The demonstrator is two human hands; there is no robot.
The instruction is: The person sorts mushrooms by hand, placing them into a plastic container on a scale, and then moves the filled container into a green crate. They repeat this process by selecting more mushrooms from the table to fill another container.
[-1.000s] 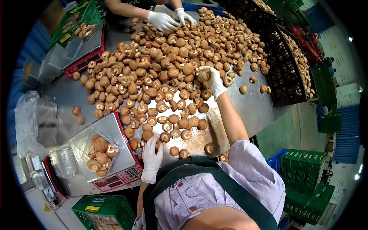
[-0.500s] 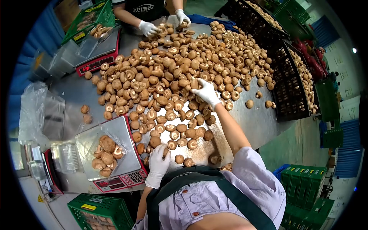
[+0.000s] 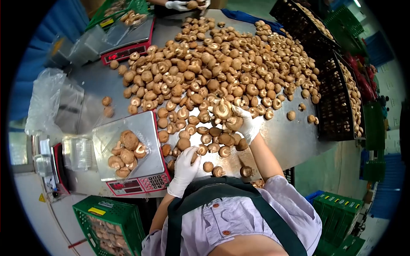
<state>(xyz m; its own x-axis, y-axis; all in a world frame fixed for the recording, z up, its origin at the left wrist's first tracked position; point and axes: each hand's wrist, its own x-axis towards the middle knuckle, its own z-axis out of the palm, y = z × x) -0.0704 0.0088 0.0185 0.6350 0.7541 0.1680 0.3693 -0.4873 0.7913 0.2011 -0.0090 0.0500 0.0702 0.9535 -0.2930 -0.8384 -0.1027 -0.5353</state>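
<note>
My right hand (image 3: pixel 251 125), in a white glove, is closed on shiitake mushrooms at the near side of a big pile. One mushroom (image 3: pixel 222 110) shows its pale gills and stem; a second, brown-capped one (image 3: pixel 234 123) sits against the palm. My left hand (image 3: pixel 184 171), gloved too, rests low near the scale with its fingers curled round a mushroom (image 3: pixel 194 158), mostly hidden by the glove. The shiitake pile (image 3: pixel 205 68) spreads over the metal table (image 3: pixel 290 143). Left of my left hand, several mushrooms (image 3: pixel 127 150) lie in clear plastic on the red-edged scale (image 3: pixel 100 141).
Across the table, a co-worker's gloved hands (image 3: pixel 177 5) hold a mushroom near a second scale (image 3: pixel 124 53). Black crates (image 3: pixel 335 100) of mushrooms stand along the right edge. Clear plastic bags (image 3: pixel 49 100) and trays (image 3: pixel 77 153) lie left. A green crate (image 3: pixel 109 226) stands below.
My right hand has drawn back from the pile with mushrooms in it, one now turned gills up. My left hand stays near the scale. The co-worker's hands have moved back from the pile. The view has shifted.
</note>
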